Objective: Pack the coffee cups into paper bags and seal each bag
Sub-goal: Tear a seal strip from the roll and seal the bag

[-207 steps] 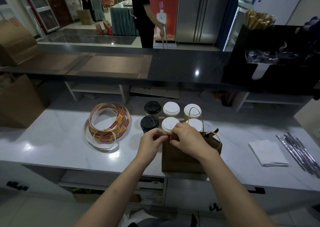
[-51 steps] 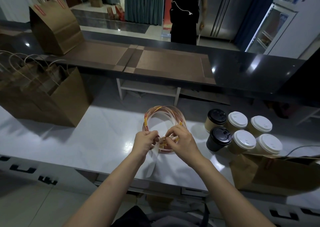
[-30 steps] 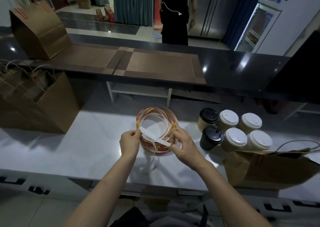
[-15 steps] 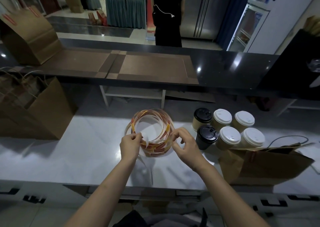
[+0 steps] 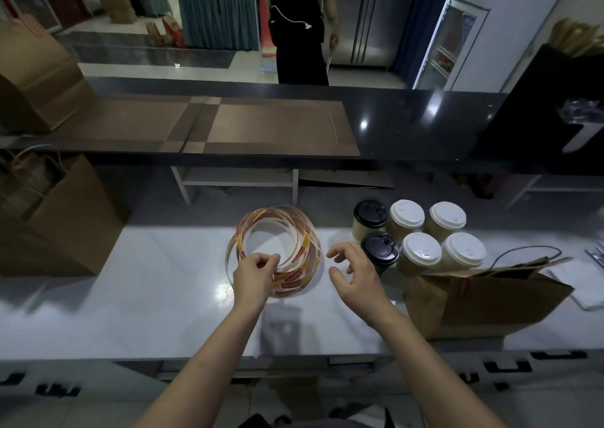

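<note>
Coffee cups, six of them, stood upright on the white bench right of centre. Lids up, long axes vertical. They sat in two rows of three, packed close. The left cup of each row had a black lid; the other four lids were white.

Paper bag: brown, at the bench's front edge, just near-side of the cups. Its long top edge ran left to right. A red sticker lay over that folded edge, and a thin handle loop arched beyond it. Could not tell whether the bag stood square or leaned.

Sticker coil: a loose ring of white backing with red and yellow labels, lying on the bench left of the cups.

Left hand: grip closed, thumb and forefinger pinching the coil's near rim.

Right hand: grip released, fingers spread and loosely bent, holding nothing. It was between the coil and the nearer black-lidded cup, just beside that cup.

More brown bags stood open at the bench's far left. A raised dark counter ran behind, with brown mats on it. A person in black stood beyond.
</note>
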Demonstrator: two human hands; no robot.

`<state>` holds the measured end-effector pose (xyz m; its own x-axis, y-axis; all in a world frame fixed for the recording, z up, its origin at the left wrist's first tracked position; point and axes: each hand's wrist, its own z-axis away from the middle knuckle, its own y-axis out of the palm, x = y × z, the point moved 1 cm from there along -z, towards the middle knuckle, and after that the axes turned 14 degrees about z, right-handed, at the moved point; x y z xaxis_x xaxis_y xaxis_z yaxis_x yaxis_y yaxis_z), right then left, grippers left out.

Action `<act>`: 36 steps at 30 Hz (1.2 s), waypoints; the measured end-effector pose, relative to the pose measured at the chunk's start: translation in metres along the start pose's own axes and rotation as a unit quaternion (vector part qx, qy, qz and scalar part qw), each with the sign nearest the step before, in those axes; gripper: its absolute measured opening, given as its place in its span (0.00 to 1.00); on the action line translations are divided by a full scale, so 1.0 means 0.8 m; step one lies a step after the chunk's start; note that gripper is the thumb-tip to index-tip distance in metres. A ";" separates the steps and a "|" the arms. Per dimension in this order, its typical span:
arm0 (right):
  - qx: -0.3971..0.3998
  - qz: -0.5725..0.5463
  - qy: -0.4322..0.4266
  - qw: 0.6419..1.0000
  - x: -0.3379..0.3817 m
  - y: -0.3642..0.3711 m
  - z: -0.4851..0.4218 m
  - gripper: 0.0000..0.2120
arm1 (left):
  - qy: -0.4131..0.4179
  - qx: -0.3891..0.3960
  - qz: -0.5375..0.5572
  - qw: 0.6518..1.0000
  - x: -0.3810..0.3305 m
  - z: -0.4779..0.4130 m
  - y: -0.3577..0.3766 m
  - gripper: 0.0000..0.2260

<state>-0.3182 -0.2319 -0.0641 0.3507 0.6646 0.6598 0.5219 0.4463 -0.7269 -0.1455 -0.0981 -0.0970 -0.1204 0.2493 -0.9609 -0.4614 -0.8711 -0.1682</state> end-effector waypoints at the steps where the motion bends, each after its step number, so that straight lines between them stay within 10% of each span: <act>1: -0.004 0.004 -0.002 1.000 0.000 -0.005 -0.001 0.12 | 0.007 0.008 -0.006 1.000 -0.004 0.003 0.005 0.11; 21: -0.112 0.012 -0.120 0.986 -0.056 -0.239 0.015 0.13 | 0.160 0.145 0.051 0.975 -0.161 0.136 0.221 0.04; 36: -0.156 -0.042 -0.151 0.975 -0.173 -0.378 0.051 0.13 | 0.140 0.083 0.055 0.985 -0.160 0.241 0.347 0.06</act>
<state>-0.5565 -0.4344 0.0564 0.0766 0.8011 0.5936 0.7659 0.3339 -0.5494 -0.4275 -0.2904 0.0219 0.0597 0.0106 -0.9982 -0.5989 -0.7996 -0.0443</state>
